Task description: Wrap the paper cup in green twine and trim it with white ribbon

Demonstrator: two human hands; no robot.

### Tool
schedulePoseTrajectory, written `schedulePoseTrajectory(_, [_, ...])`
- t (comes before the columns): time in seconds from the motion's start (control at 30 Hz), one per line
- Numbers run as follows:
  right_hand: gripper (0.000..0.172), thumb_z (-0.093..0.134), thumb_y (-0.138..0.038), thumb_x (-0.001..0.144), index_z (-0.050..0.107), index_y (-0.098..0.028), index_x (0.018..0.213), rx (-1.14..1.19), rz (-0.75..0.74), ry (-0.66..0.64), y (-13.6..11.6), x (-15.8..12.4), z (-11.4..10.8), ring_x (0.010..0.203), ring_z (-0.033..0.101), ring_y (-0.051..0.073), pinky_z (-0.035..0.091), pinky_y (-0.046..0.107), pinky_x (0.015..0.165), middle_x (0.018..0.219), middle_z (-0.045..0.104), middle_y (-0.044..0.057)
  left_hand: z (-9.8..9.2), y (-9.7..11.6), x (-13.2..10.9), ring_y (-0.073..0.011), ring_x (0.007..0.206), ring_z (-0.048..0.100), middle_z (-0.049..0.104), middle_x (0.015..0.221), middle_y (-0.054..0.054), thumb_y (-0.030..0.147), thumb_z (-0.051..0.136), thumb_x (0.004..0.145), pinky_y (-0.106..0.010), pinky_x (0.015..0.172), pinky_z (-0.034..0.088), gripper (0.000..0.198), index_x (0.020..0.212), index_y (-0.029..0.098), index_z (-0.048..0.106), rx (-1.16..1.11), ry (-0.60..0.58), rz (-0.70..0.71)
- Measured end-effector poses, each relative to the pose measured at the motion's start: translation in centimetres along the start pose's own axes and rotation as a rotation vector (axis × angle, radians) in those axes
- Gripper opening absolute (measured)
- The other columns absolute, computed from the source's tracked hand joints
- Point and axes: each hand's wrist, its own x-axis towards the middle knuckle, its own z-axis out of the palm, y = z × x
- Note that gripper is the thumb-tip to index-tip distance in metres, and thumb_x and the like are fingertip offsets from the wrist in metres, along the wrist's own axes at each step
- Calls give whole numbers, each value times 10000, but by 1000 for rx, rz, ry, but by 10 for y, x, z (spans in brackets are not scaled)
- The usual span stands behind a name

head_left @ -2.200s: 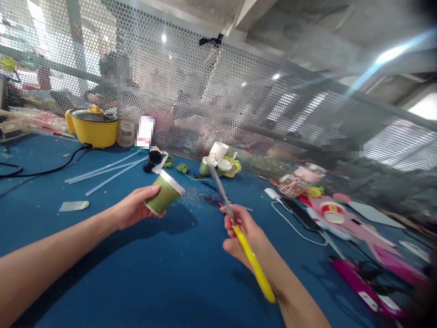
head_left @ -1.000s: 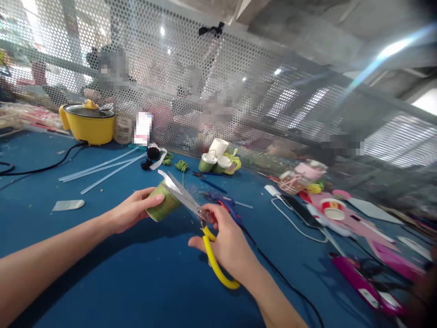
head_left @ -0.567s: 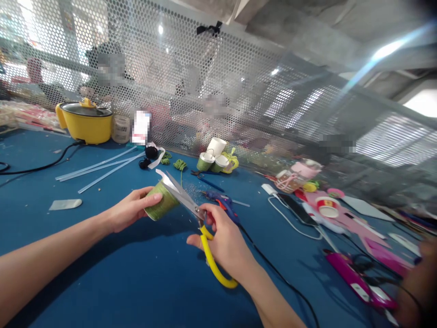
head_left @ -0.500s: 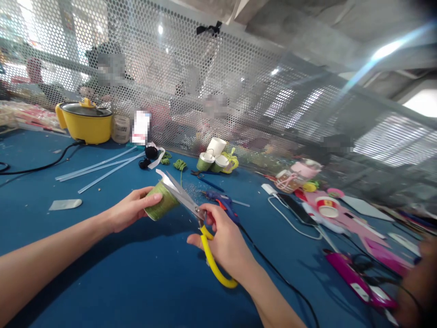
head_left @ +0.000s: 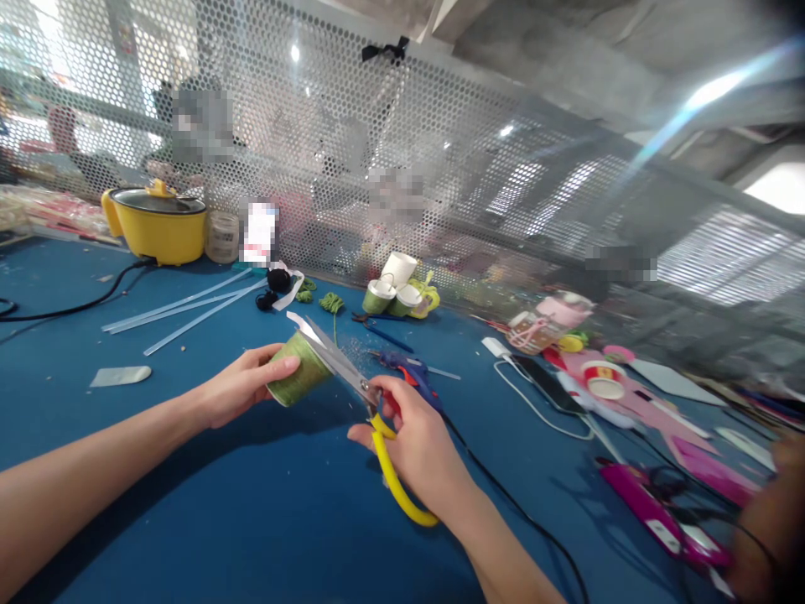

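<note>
Above the blue surface (head_left: 189,503), my left hand (head_left: 236,387) grips the green cup (head_left: 299,371); my right hand (head_left: 412,440) clasps yellow-handled scissors (head_left: 352,394), blades parted at its rim.

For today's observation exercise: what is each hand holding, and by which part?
The left hand grips the green cup around its side near the base; the right hand holds the scissors by their yellow handles.

I'm at a craft workshop bench: scissors (head_left: 330,362) in my right hand (head_left: 418,449), a blue felt table (head_left: 251,520) strewn with glue sticks (head_left: 182,310), a glue gun (head_left: 408,373), paper cups (head_left: 395,289) and, at the right, pink cut-outs (head_left: 635,403). Behind the far perforated screen (head_left: 453,159), blurred figures (head_left: 63,138) seem to be other workers.
</note>
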Motion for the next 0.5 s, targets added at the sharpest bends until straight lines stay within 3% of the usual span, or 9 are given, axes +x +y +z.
schedulePoseTrajectory(0.5, [366,618,-481,687,577,-205,924,-7,-10,17,1,-1,1,515,456,119,416,231,500,623,473,-22,1,1,-1,-176,768,551,612,912,-78,422,638,725,-305,700,438,462,1073,128,565,4,-1,-15])
